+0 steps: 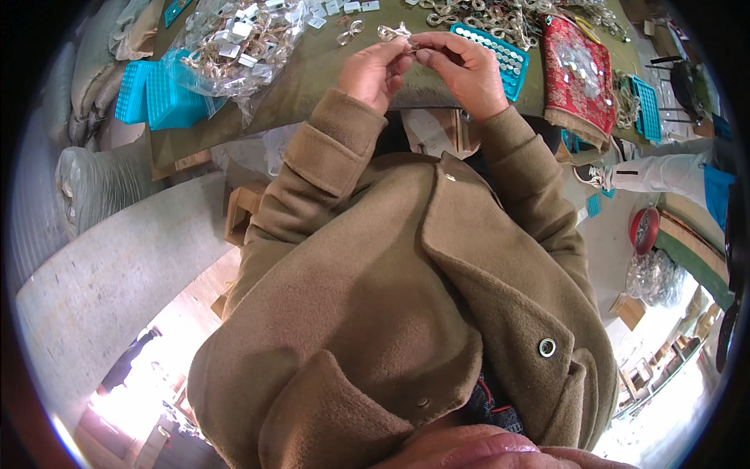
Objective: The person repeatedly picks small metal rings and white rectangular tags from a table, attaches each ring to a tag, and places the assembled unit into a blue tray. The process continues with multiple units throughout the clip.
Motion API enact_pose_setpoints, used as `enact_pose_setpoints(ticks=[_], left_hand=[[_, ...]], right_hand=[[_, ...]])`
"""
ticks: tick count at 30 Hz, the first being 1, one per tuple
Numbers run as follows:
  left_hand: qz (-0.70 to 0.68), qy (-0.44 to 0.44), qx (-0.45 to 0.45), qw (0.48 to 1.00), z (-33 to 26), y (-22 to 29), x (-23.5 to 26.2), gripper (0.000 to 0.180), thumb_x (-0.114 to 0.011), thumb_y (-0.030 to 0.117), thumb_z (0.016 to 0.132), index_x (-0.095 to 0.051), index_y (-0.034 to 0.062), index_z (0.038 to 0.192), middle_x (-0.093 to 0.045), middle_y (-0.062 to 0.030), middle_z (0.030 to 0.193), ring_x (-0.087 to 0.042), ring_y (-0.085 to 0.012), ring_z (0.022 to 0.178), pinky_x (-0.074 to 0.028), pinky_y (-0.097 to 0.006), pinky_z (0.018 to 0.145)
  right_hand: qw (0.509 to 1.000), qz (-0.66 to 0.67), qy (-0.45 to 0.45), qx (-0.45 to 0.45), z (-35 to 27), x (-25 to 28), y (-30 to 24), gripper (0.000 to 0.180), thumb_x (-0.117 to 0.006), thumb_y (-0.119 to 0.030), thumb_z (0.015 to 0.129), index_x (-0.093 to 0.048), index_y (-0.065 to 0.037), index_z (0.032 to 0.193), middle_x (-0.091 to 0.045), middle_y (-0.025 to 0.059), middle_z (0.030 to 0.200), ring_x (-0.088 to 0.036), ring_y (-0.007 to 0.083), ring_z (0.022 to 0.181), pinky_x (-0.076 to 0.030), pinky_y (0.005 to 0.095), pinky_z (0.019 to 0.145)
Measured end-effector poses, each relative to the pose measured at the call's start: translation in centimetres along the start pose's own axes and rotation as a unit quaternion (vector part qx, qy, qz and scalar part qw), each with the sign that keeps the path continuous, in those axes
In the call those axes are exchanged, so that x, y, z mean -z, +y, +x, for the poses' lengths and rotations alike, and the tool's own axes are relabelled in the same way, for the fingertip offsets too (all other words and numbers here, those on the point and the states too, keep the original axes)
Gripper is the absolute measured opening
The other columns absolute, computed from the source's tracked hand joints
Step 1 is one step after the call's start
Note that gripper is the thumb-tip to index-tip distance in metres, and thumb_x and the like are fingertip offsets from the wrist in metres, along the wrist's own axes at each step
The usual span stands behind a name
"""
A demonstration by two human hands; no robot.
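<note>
Thumb and forefinger of left hand (375,74) pressed together on small thin piece (413,50), above olive-green table (319,66) and close to its near edge, with the other fingers curled toward the palm. Right hand (467,72) also with thumb and forefinger clamped on the same small thin piece, from the other side, very close to the fingertips of the left one. Both hands bare, with brown sleeves (328,152) around the wrists. Small thin piece in the air between the two hands, mostly covered by the fingertips, and too small for telling its kind. Just beyond the fingertips, toward the far edge of the table, pale cable bundle (393,32) tied like a bow; cannot tell if touched by the hands or not. To the left of it, second cable bundle (351,32), also pale, lying on the table top, and white blocks (333,8) in a row at the far edge. Nearer to the left edge, clear plastic bag (248,95) full of coiled cables (211,66) with small white parts (229,49); just beside it, at the left edge, stack of turquoise trays (176,98). Just beside the right hand, turquoise tray (512,92) with rows of round whitish pieces (509,61), partly hidden by this hand. At the far edge, behind this tray, heap of tangled cables (512,27). Farther toward the right edge, red patterned cloth (574,102), with clear bag (578,61) lying on it
</note>
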State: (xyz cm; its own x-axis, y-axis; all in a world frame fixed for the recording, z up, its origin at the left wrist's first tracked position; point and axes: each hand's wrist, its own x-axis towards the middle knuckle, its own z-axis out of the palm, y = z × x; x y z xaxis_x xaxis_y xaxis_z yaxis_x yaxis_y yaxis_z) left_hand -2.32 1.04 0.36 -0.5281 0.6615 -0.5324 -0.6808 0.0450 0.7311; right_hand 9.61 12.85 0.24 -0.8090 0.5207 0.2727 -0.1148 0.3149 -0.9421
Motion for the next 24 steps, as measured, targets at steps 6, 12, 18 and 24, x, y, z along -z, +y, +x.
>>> enact_pose_setpoints(ticks=[6, 12, 18, 24], left_hand=[[0.212, -0.013, -0.262, 0.941, -2.4, 0.6, -0.3, 0.019, -0.062, 0.023, 0.094, -0.063, 0.0041, 0.095, -0.064, -0.0005, 0.076, -0.057, -0.0052, 0.058, -0.041, -0.017, 0.048], [0.277, -0.125, -0.245, 0.921, -3.6, 0.8, -1.9, 0.021, -0.062, 0.009, 0.090, -0.059, 0.0018, 0.110, -0.067, -0.0019, 0.080, -0.061, -0.0061, 0.065, -0.045, -0.019, 0.053], [0.293, -0.071, -0.300, 0.905, -3.4, -0.8, -2.7, 0.010, -0.068, 0.006, 0.085, -0.063, 0.0013, 0.093, -0.060, 0.0019, 0.066, -0.051, -0.0024, 0.058, -0.041, -0.019, 0.051], [0.099, -0.062, -0.206, 0.972, -3.3, -1.4, -3.3, 0.006, -0.065, 0.007, 0.086, -0.062, 0.0026, 0.089, -0.055, 0.0057, 0.060, -0.043, 0.0002, 0.052, -0.032, -0.019, 0.044]], right_hand=[[0.993, 0.097, 0.017, -0.069, -0.7, 1.2, -0.7, 0.019, -0.060, -0.003, 0.092, -0.065, 0.001, 0.110, -0.066, 0.0010, 0.092, -0.062, 0.0075, 0.085, -0.051, 0.0225, 0.078], [0.985, 0.165, 0.003, -0.055, -1.3, 2.1, -1.9, 0.020, -0.061, -0.003, 0.091, -0.065, 0.001, 0.110, -0.065, 0.0004, 0.091, -0.060, 0.0060, 0.083, -0.050, 0.0212, 0.075], [0.993, 0.071, 0.089, -0.027, -1.8, 1.7, -1.9, 0.022, -0.064, -0.004, 0.089, -0.065, 0.000, 0.111, -0.062, -0.0015, 0.089, -0.056, 0.0045, 0.078, -0.047, 0.0200, 0.070], [0.965, 0.184, 0.158, -0.097, -1.8, -0.2, -1.8, 0.020, -0.067, -0.005, 0.087, -0.061, -0.002, 0.106, -0.060, -0.0028, 0.081, -0.052, 0.0038, 0.067, -0.042, 0.0190, 0.058]])
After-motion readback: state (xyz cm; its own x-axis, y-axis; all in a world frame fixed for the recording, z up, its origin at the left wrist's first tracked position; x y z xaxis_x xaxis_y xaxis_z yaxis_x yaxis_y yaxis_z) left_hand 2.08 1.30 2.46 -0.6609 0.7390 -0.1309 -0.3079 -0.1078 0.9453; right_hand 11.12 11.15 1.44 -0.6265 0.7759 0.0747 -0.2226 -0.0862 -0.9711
